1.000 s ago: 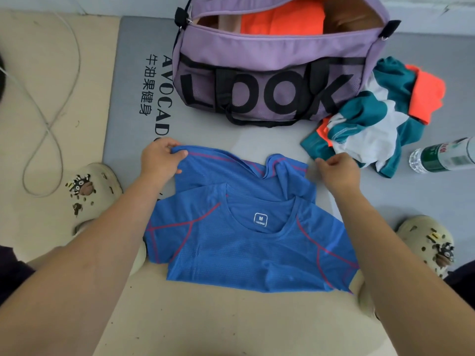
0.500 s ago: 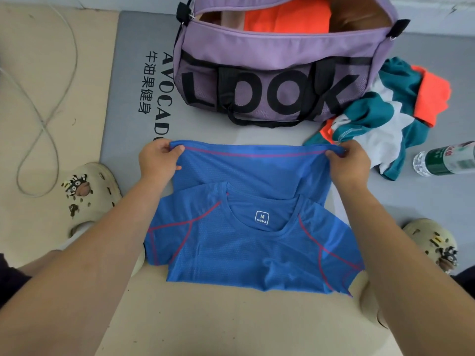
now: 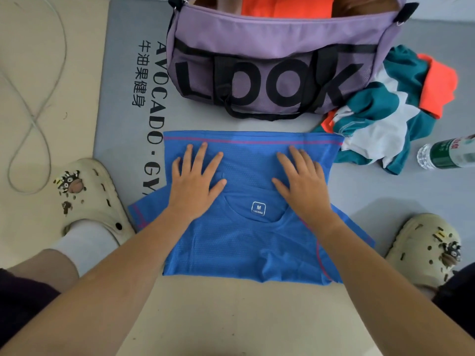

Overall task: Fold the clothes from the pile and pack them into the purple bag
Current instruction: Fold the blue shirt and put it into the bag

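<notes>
The step in hand looks like smoothing a fold in the blue mesh short-sleeved T-shirt (image 3: 246, 242), which lies flat on the floor between the person's 2 feet, half on the grey exercise mat (image 3: 123, 80) and half on the beige floor. Its hem edge with the pink stripe is turned toward the bag, and the neck label marked M faces up between the wrists. To do this well, the palms should press outward from the middle toward the side seams so the doubled cloth lies without ridges, the striped edge should stay straight and square to the sides, and the 2 sleeves, which stick out at left and right, will need tucking in before the next fold so the packet is narrow enough for the bag.

The left hand (image 3: 195, 181) lies flat on the folded-over upper part of the shirt, fingers straight and spread wide, gripping nothing. The right hand (image 3: 303, 181) mirrors it on the other side, palm down, fingers splayed, only pressing the fabric.

The purple fabric duffel bag with black lettering (image 3: 277, 55) stands open just beyond the shirt, with orange cloth already visible inside. The remaining pile, a crumpled teal, white and orange garment (image 3: 385, 119), sits beside the bag's right end, touching the shirt's far corner.
</notes>
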The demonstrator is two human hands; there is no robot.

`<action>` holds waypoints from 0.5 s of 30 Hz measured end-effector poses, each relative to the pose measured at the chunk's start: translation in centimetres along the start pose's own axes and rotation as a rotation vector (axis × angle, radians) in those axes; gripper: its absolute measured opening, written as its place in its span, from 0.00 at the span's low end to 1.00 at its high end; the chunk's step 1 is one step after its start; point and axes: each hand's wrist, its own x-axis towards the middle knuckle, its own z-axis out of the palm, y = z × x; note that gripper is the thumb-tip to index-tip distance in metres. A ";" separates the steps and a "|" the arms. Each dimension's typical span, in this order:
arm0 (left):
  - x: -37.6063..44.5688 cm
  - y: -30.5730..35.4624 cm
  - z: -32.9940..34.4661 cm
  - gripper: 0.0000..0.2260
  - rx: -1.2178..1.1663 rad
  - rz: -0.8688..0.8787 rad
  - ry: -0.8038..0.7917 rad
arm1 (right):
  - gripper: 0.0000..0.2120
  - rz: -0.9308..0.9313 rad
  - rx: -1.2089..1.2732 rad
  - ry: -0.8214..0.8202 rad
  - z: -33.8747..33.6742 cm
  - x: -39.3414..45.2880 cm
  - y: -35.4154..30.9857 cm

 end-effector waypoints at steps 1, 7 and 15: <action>-0.1 -0.3 0.3 0.29 0.006 -0.014 -0.019 | 0.30 0.043 -0.013 -0.043 0.2 -0.3 0.9; 1.3 -1.6 -1.6 0.29 -0.046 -0.112 -0.015 | 0.28 0.270 0.156 0.014 -1.9 -0.1 4.6; -1.4 -0.8 -3.3 0.13 -0.168 -0.213 -0.037 | 0.15 0.472 0.257 -0.096 -2.2 -4.3 1.9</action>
